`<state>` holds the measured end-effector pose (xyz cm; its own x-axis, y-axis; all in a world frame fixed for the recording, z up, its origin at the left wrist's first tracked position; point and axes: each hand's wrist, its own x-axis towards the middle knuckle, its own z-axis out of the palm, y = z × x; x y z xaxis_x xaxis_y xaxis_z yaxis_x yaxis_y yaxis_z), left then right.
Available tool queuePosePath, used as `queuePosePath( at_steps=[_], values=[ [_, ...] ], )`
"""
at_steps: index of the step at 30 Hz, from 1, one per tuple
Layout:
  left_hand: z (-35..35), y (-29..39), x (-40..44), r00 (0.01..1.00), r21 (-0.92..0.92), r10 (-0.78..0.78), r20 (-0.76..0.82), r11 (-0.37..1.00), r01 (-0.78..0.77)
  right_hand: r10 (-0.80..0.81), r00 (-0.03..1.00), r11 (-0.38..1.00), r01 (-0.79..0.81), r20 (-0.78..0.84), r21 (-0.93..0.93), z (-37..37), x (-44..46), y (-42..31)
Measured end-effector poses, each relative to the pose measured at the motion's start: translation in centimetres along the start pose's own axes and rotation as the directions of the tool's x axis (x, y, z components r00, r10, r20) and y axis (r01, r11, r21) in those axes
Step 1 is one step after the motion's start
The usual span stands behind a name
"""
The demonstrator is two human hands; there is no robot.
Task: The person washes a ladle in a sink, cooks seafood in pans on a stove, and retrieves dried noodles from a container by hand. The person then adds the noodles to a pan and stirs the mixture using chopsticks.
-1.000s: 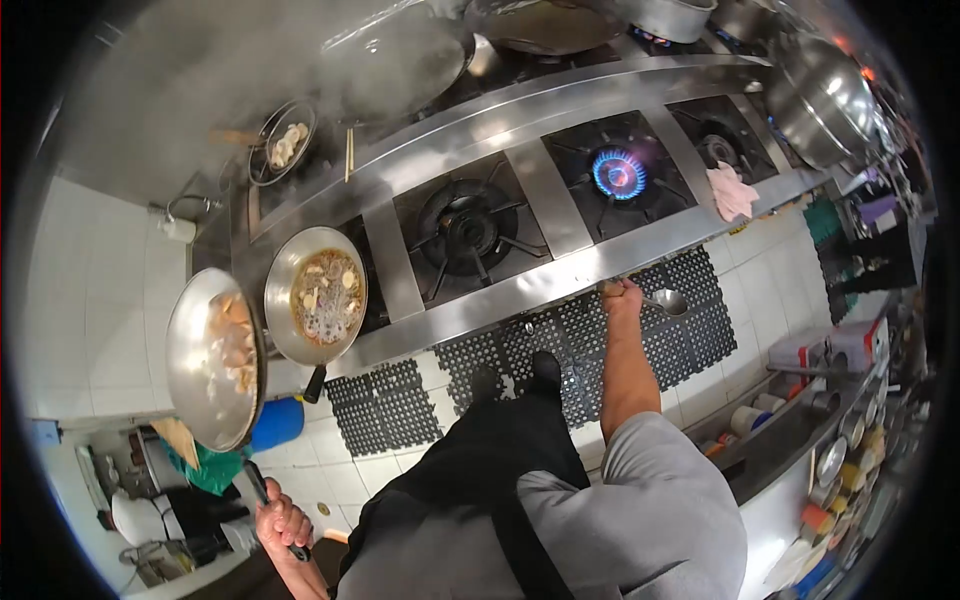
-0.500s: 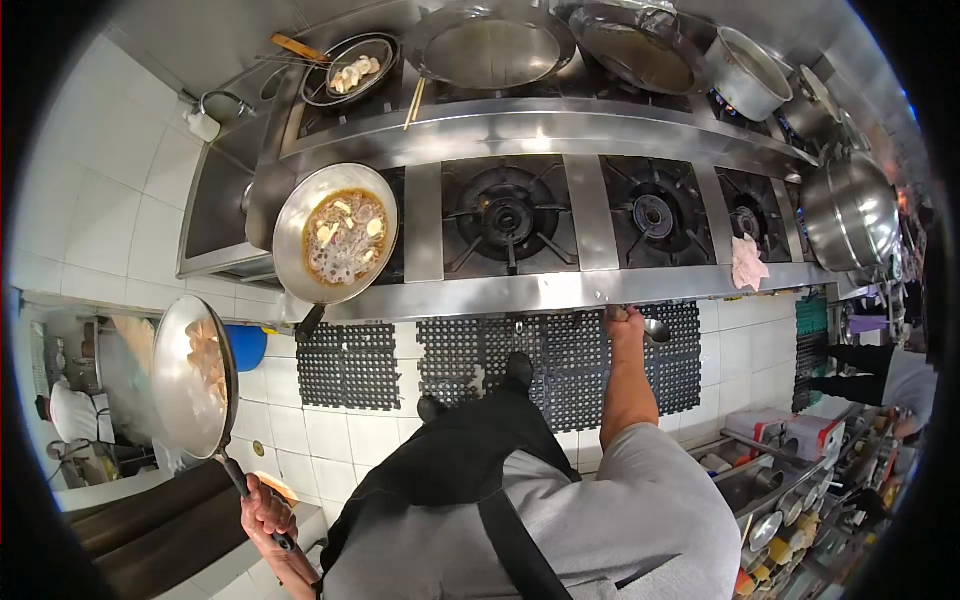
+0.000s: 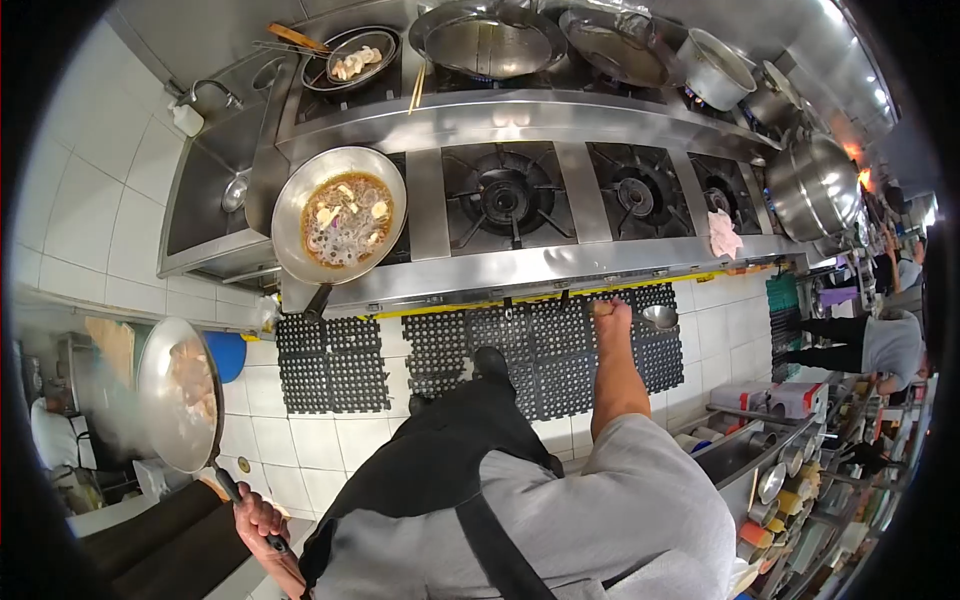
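My left hand (image 3: 262, 518) is wrapped round the black handle of a frying pan (image 3: 165, 400), held off the stove at the left and tilted, with pale pieces of food and steam in it. My right hand (image 3: 611, 318) grips a metal ladle (image 3: 660, 316) beyond the stove's front edge; its bowl points right. On the front left burner sits another pan (image 3: 288, 222), its black handle toward me, holding brown bubbling liquid with pale pieces. Neither hand touches this pan.
Front burners (image 3: 508, 200) show no flame. A pink cloth (image 3: 724, 234) lies on the stove edge. Behind are a strainer (image 3: 358, 62) with pale food, chopsticks (image 3: 418, 88), woks and a pot (image 3: 716, 72). A sink (image 3: 205, 195) stands left; a co-worker (image 3: 890, 345) is at the far right.
The view has swung. The held pan now hangs lower and farther left, away from the stove. The flame on a front burner has gone out, and steam over the back left has cleared.
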<state>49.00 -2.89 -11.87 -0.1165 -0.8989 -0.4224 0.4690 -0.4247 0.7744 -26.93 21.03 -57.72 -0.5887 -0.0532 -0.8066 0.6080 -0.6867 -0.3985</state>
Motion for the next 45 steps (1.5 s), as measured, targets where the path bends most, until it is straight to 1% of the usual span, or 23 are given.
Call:
queuePosePath(
  at_steps=[1,2,4,5,7,8,9,12,14,15,18,19,21,24,27,28,30,33,34,36,39,42,45],
  values=[
    [-0.1,0.1,-0.4,1.000,-0.024,0.001,-0.015,1.000,-0.001,0.068,0.997,0.995,-0.071,0.031,0.074,2.6,-3.9,-1.2],
    [0.4,0.3,-0.7,1.000,-0.039,0.002,-0.001,0.999,-0.002,0.060,0.996,0.995,-0.066,0.067,0.081,3.7,-2.8,-1.2],
    [2.1,-0.1,-1.9,0.996,-0.031,0.055,-0.075,0.998,-0.057,0.049,0.991,0.993,-0.062,0.125,0.099,4.1,0.2,-1.3],
    [1.1,0.1,-1.9,0.999,-0.048,0.047,0.003,0.998,-0.047,0.056,0.988,0.992,-0.071,0.144,0.103,4.5,1.4,-1.2],
    [1.8,-0.2,-2.4,0.998,0.022,0.056,0.037,0.998,-0.057,0.058,0.983,0.989,-0.080,0.174,0.123,4.6,2.3,-1.6],
    [2.2,0.1,-2.6,0.997,0.054,0.054,0.057,0.997,-0.057,0.063,0.988,0.989,-0.081,0.141,0.121,3.4,2.3,-1.6],
    [2.7,-0.2,-3.0,0.998,0.033,0.058,0.005,0.998,-0.058,0.065,0.990,0.990,-0.080,0.128,0.114,3.7,2.6,-1.6],
    [3.9,-0.7,-3.4,0.999,-0.022,0.051,-0.004,0.998,-0.051,0.084,0.994,0.989,-0.091,0.072,0.113,4.2,2.9,-1.8],
    [4.6,-1.2,-3.4,0.999,-0.055,0.032,0.042,0.998,-0.030,0.101,0.993,0.989,-0.107,0.065,0.099,4.4,2.8,-2.1],
    [4.9,-1.3,-3.2,0.997,-0.073,0.028,0.067,0.997,-0.023,0.132,0.989,0.991,-0.134,0.072,0.029,4.6,2.4,-2.5],
    [4.9,-2.0,-2.7,0.994,-0.095,0.037,0.103,0.995,-0.027,0.133,0.986,0.986,-0.142,0.105,0.092,5.8,2.3,-2.4],
    [5.0,-2.2,-2.6,0.995,-0.096,0.037,0.093,0.995,-0.028,0.108,0.994,0.992,-0.109,0.020,0.056,5.9,2.6,-2.4],
    [5.4,-2.6,-2.1,0.996,-0.096,0.040,0.076,0.995,-0.033,0.112,0.993,0.991,-0.114,0.036,0.065,5.9,2.9,-2.4],
    [5.5,-2.7,-1.5,0.991,-0.096,0.022,0.131,0.995,-0.010,0.091,0.996,0.992,-0.092,0.015,0.089,6.1,2.9,-2.4],
    [6.1,-2.7,-1.0,0.997,-0.085,0.025,0.070,0.996,-0.019,0.051,0.999,0.995,-0.052,0.016,0.088,6.5,2.1,-2.2],
    [5.8,-2.6,-0.7,0.996,-0.086,0.023,0.084,0.996,-0.016,0.037,0.999,0.996,-0.039,0.025,0.084,6.6,2.1,-2.1],
    [5.1,-2.4,0.0,0.993,-0.087,0.020,0.113,0.996,-0.010,0.041,0.999,0.998,-0.041,0.013,0.054,6.6,2.0,-2.1],
    [4.9,-2.3,0.6,0.996,-0.037,0.046,0.074,0.998,-0.043,0.053,0.998,0.998,-0.053,-0.017,0.026,6.7,2.0,-2.2],
    [4.7,-2.2,0.8,0.995,-0.038,0.041,0.087,0.999,-0.038,0.058,0.998,0.998,-0.058,-0.029,0.020,6.7,1.9,-2.3],
    [4.8,-2.0,1.2,0.993,-0.040,0.033,0.113,0.999,-0.028,0.046,0.999,0.997,-0.046,0.000,0.060,6.6,2.0,-2.3],
    [6.0,-1.8,1.2,0.999,-0.050,0.032,0.041,0.998,-0.030,0.016,1.000,0.996,-0.017,0.019,0.091,6.4,2.3,-2.2],
    [5.5,-1.6,1.6,0.999,-0.087,0.025,0.046,0.996,-0.021,0.011,1.000,0.997,-0.013,0.020,0.082,6.4,2.4,-2.3],
    [5.5,-1.5,1.9,0.994,-0.108,0.009,0.105,0.994,0.003,0.017,1.000,0.997,-0.018,0.020,0.075,6.5,2.2,-2.3]
  ],
)
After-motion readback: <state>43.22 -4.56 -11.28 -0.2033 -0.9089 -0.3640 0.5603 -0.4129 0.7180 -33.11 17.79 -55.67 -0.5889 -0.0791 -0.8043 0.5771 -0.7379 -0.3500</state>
